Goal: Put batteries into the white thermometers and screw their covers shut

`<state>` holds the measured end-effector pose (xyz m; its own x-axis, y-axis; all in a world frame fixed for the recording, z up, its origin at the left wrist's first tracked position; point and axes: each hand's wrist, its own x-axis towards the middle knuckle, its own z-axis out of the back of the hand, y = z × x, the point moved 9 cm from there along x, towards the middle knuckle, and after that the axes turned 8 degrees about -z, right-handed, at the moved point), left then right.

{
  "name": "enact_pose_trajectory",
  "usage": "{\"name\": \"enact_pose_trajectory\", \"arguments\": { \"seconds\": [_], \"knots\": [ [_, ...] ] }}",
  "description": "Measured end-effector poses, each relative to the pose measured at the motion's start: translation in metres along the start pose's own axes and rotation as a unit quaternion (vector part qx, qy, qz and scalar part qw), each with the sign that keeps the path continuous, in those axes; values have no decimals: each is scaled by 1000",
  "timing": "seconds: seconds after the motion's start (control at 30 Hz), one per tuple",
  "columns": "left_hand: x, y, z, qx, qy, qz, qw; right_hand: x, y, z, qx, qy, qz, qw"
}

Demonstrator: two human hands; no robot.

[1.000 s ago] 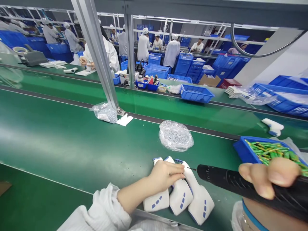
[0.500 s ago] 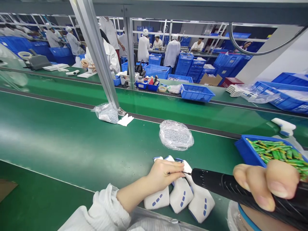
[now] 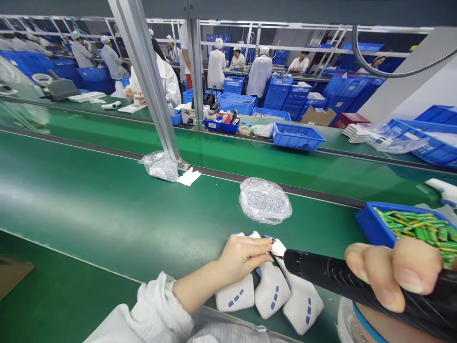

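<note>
Left hand, one: fingers nearly straight and bunched, laid over the handles of the housings; whether the fingertips pinch anything, cannot tell.
Right hand, one: closed around an electric screwdriver; blue band at the wrist.
Electric screwdriver, one: black, cylindrical, ribbed; its thin bit points at the left fingertips, by the rightmost housing's handle.
Pistol-shaped housings, three: side by side under and beside the left hand; matt white, apparently plastic, each with a row of blue oblong marks.
Blue bin, one: beyond the right hand, filled with slender green-and-yellow parts.
White pistol-shaped piece, one: behind the bin, cut by the picture's edge.
Clear bags, two: crinkled film, small grey pieces inside.
White paper, one: creased, beside the farther bag.
Work surface: green, smooth, glossy.
Slanting post, one: grooved metal.
</note>
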<state>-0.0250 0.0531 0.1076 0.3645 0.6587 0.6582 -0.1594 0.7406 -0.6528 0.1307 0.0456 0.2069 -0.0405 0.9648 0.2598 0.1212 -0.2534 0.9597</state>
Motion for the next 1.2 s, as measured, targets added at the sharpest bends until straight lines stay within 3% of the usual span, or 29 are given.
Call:
{"name": "enact_pose_trajectory", "arguments": {
  "seconds": [0.13,0.23,0.37,0.5,0.77,1.2],
  "knots": [
    [-13,7,12,59,8,17,998,5,12,1,105,-52,55,992],
    [-22,2,14,89,39,25,995,14,2,-10,107,-19,65,992],
    [-28,-17,-15,110,175,-20,978,28,-23,-41,106,85,34,990],
    [-28,-27,-37,127,231,-73,962,34,-40,-65,85,135,10,987],
    [-35,-16,-60,148,275,-80,946,41,-53,-84,31,153,1,988],
    [-32,-11,-67,156,289,-55,943,50,-72,-97,8,198,-49,979]
  ]
}}
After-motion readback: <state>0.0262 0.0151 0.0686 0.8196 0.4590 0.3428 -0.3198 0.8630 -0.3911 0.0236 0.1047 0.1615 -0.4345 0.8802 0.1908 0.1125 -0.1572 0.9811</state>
